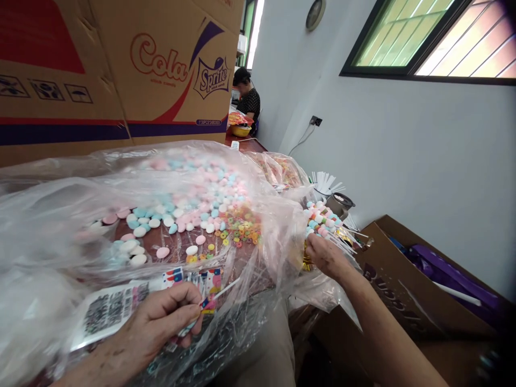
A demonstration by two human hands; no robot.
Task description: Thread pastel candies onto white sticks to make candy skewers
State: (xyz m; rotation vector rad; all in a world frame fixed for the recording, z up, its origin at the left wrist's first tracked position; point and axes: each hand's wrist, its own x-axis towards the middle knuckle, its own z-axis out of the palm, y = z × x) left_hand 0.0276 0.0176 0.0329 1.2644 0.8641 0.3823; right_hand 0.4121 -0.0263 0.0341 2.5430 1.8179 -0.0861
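My left hand [171, 314] is closed around a candy stick in a printed wrapper, its white stick [227, 289] pointing up to the right. Under that hand lie printed plastic packets [108, 309]. At the right, my right hand [325, 257] has its fingers pinched beside gold twist ties [307, 262]; what they grip, if anything, is hidden. Just above it lies a pile of marshmallow candy sticks [320, 217] with white sticks pointing right. Between the hands and behind them spread pink, blue and white marshmallows [185, 217] and small coloured candy rings [239, 226], partly under clear plastic.
A large printed carton [173, 107] stands behind the sweets. To the right is an open box [397, 279] with purple packaging [447, 274]. White sticks [324, 183] stand near a dark mug [341, 203]. A person [248, 102] sits at the far end.
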